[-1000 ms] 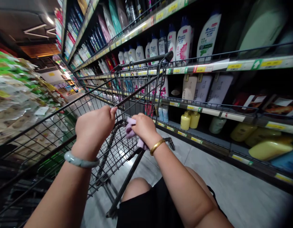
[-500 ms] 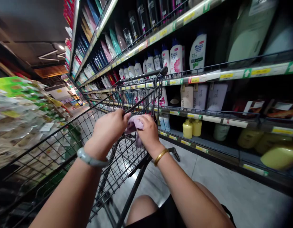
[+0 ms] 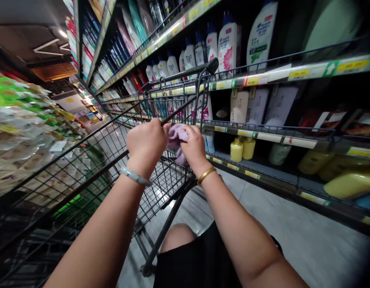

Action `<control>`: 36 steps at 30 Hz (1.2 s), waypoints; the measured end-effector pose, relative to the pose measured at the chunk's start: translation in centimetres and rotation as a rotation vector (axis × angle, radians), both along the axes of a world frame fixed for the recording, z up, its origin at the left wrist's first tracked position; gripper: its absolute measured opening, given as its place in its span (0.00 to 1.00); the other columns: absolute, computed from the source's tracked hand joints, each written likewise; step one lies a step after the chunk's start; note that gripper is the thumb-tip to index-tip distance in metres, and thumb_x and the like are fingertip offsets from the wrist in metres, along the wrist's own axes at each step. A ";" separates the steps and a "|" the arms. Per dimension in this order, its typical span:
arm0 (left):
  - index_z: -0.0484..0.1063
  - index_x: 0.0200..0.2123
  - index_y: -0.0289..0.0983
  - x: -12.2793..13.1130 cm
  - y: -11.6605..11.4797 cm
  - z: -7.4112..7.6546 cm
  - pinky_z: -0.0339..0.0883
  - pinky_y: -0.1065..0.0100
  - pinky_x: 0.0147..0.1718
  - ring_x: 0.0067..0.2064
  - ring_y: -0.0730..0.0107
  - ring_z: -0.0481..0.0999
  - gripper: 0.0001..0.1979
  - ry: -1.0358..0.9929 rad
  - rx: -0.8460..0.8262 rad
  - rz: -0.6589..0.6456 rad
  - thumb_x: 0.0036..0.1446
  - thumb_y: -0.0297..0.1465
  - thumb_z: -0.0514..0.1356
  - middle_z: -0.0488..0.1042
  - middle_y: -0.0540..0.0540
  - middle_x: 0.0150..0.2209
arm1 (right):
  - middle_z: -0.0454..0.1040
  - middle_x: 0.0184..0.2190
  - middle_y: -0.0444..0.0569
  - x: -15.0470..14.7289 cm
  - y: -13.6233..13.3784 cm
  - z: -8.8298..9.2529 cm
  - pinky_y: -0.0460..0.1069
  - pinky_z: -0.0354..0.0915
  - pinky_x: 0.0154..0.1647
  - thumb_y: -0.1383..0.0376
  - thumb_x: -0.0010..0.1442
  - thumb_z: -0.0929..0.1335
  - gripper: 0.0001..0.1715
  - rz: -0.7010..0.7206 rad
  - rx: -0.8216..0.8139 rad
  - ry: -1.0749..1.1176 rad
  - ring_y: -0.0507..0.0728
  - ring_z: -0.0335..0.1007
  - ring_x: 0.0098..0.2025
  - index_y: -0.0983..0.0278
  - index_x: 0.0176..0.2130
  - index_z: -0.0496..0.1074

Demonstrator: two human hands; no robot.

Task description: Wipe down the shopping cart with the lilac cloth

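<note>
A black wire shopping cart (image 3: pixel 97 160) stands in front of me, its side rail running up toward the handle (image 3: pixel 185 74). My left hand (image 3: pixel 146 145), with a pale bangle at the wrist, is closed around the top rail. Close beside it, my right hand (image 3: pixel 195 149), with a gold bangle, pinches a crumpled light purple cloth (image 3: pixel 176 135) against the same rail. Part of the cloth hangs down inside the wire basket. The fingertips of my left hand are hidden behind its back.
Shelves on the right hold shampoo bottles (image 3: pixel 227 48), boxes and yellow pump bottles (image 3: pixel 237 150). Stacked plastic-wrapped packages (image 3: pixel 23 140) line the left side. Grey floor tiles (image 3: pixel 281 224) lie below, near my knee (image 3: pixel 177 238).
The view has tilted down slightly, so the shelves and cart appear shifted. Both hands stay close together at the rail, with the cloth still in my right hand.
</note>
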State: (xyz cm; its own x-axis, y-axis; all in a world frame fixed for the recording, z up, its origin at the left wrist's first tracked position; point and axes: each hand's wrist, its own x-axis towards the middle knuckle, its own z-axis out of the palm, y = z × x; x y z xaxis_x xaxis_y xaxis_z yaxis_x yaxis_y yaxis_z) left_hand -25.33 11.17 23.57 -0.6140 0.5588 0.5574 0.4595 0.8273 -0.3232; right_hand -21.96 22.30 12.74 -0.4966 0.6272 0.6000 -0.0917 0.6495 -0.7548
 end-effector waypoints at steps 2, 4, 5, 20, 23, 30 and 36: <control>0.78 0.44 0.36 0.6 -0.3 0.1 0.65 0.58 0.32 0.40 0.45 0.81 0.30 -0.019 -0.014 0.016 0.68 0.52 0.47 0.82 0.33 0.38 | 0.78 0.45 0.54 0.7 0.2 0.0 0.52 0.69 0.50 0.71 0.59 0.68 0.15 0.049 -0.009 -0.294 0.61 0.75 0.47 0.62 0.45 0.78; 0.78 0.45 0.36 1.2 -0.7 0.1 0.64 0.58 0.32 0.40 0.46 0.80 0.30 -0.033 -0.023 0.032 0.68 0.53 0.48 0.82 0.33 0.39 | 0.79 0.38 0.53 1.5 0.3 0.0 0.52 0.68 0.45 0.69 0.58 0.69 0.08 0.126 -0.008 -0.495 0.61 0.75 0.42 0.62 0.39 0.78; 0.78 0.45 0.37 1.5 -0.9 0.1 0.63 0.59 0.32 0.40 0.46 0.80 0.30 -0.034 -0.024 0.038 0.68 0.53 0.47 0.82 0.33 0.40 | 0.79 0.37 0.52 1.9 0.3 0.2 0.51 0.68 0.44 0.69 0.58 0.69 0.07 0.137 -0.007 -0.488 0.61 0.75 0.41 0.61 0.38 0.77; 0.77 0.44 0.39 4.2 -3.5 -0.2 0.56 0.59 0.32 0.39 0.49 0.77 0.30 -0.022 -0.009 0.031 0.68 0.54 0.45 0.80 0.36 0.37 | 0.75 0.37 0.49 7.3 3.1 2.5 0.51 0.67 0.45 0.70 0.57 0.68 0.10 0.001 0.034 -0.283 0.59 0.72 0.40 0.62 0.39 0.78; 0.77 0.45 0.39 4.4 -3.7 -0.3 0.56 0.59 0.33 0.40 0.49 0.77 0.30 -0.026 -0.012 0.031 0.69 0.54 0.44 0.80 0.36 0.38 | 0.74 0.49 0.53 7.0 4.3 1.8 0.53 0.67 0.54 0.73 0.58 0.65 0.19 -0.186 0.015 -0.043 0.61 0.72 0.51 0.62 0.47 0.77; 0.78 0.45 0.39 4.1 -3.6 -0.2 0.56 0.59 0.32 0.40 0.47 0.78 0.30 -0.034 0.006 0.018 0.68 0.54 0.45 0.80 0.35 0.38 | 0.78 0.40 0.54 6.3 3.9 -1.8 0.51 0.67 0.43 0.66 0.59 0.69 0.10 -0.084 0.000 -0.523 0.60 0.75 0.41 0.62 0.41 0.78; 0.79 0.46 0.38 3.1 -2.5 -0.1 0.59 0.59 0.32 0.40 0.46 0.79 0.30 -0.052 0.027 -0.013 0.68 0.53 0.47 0.81 0.34 0.39 | 0.77 0.49 0.53 5.5 2.7 -2.4 0.49 0.68 0.50 0.66 0.62 0.67 0.16 -0.153 -0.023 -0.317 0.59 0.75 0.48 0.60 0.49 0.77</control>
